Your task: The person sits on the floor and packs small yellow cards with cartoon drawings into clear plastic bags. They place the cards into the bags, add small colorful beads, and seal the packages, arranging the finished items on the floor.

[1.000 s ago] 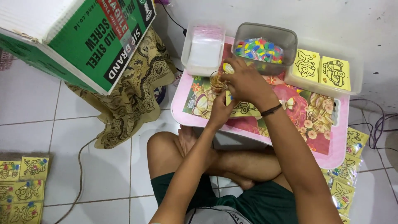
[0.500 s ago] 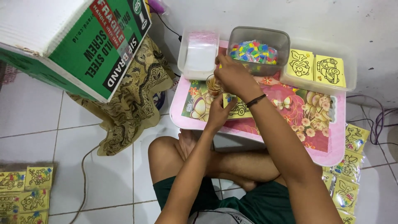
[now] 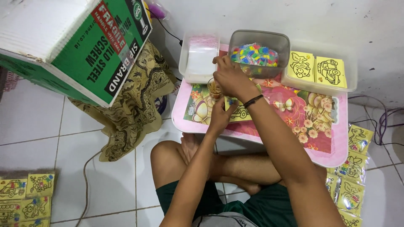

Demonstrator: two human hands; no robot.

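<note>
Nearest, the left hand (image 3: 219, 112) presses a flat yellow picture card (image 3: 240, 113) onto the glossy pink flowered table (image 3: 294, 113), its long side running left-right. Just above, the right hand (image 3: 230, 79) curls beside a small clear round cup (image 3: 214, 88) standing upright; whether it grips it I cannot tell. Beyond sit a grey tub of bright pieces (image 3: 259, 52) and a clear tray of yellow cards (image 3: 320, 71).

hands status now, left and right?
Left hand: closed on the yellow picture card lying on the pink table.
Right hand: fingers curled beside the small glass; whether it grips anything cannot be told.
</note>
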